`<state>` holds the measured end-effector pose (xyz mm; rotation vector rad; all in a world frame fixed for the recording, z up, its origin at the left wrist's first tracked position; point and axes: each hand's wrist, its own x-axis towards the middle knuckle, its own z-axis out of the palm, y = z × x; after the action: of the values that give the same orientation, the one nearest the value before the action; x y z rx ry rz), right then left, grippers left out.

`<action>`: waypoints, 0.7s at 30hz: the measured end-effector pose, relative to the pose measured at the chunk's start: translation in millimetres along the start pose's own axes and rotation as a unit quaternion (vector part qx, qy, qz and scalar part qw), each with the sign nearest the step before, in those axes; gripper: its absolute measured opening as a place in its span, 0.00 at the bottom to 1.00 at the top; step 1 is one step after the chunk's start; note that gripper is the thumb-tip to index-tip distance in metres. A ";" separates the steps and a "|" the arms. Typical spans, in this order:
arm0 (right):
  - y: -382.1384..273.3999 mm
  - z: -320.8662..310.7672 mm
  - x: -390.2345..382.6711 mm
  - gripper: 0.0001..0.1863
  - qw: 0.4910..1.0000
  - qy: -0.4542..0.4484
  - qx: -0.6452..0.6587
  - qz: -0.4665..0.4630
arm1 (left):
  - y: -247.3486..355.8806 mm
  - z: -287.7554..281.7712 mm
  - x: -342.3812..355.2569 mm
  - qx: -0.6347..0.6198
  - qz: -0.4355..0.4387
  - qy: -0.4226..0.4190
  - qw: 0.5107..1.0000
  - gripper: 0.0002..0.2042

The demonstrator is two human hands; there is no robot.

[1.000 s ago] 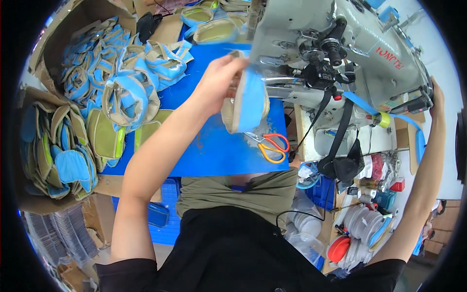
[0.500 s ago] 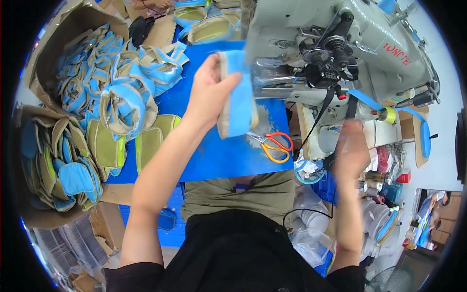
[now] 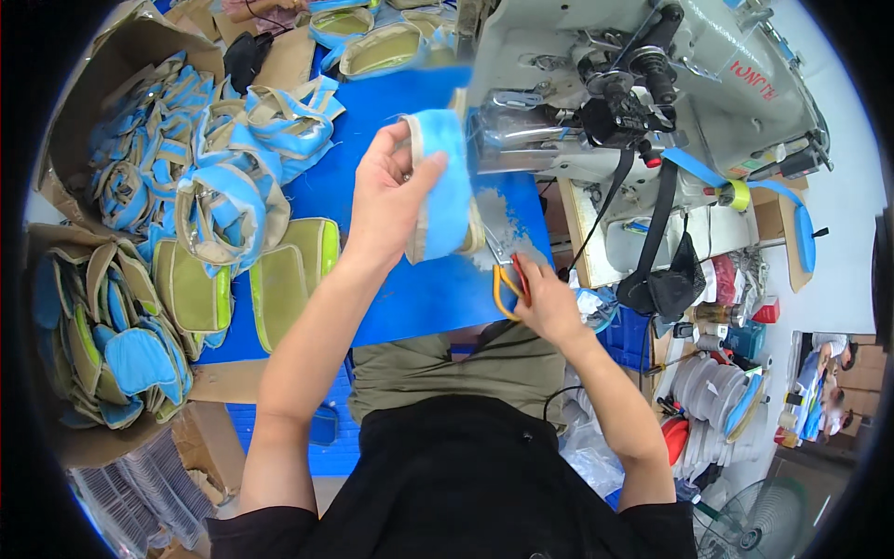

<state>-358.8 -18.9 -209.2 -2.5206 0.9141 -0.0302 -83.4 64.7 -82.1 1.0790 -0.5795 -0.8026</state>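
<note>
My left hand (image 3: 396, 200) holds up a blue and beige fabric piece (image 3: 442, 186) above the blue table (image 3: 419, 289), just left of the grey sewing machine (image 3: 633, 84). My right hand (image 3: 549, 303) rests at the table's near right edge with its fingers closed around orange-handled scissors (image 3: 510, 279), whose blades point toward the machine.
Piles of blue, beige and green fabric pieces (image 3: 223, 186) cover the table's left side, and more fill cardboard boxes (image 3: 102, 335) at far left. A blue strap (image 3: 689, 168) and a tape roll (image 3: 736, 194) hang off the machine. Cluttered shelves and a fan (image 3: 745, 531) stand at the right.
My right hand came down from beside the machine to the table edge and took hold of the scissors. My left hand turned the fabric piece and kept it raised.
</note>
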 end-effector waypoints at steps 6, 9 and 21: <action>-18.3 -41.5 -36.0 0.47 0.779 -0.148 0.579 0.192 | -15.0 4.2 8.3 0.128 0.085 0.048 0.987 0.29; -61.6 -100.7 -49.6 0.46 0.696 -0.088 0.702 0.125 | -13.9 14.4 10.7 0.183 0.135 0.074 0.971 0.32; -81.9 -163.4 -19.6 0.38 0.564 -0.094 0.819 0.046 | -14.0 30.3 14.3 0.222 0.180 0.082 0.955 0.32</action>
<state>-352.7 -18.6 -25.5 -0.6504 0.4097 -0.3744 -101.8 33.4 -83.3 1.3835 -0.8094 -0.2616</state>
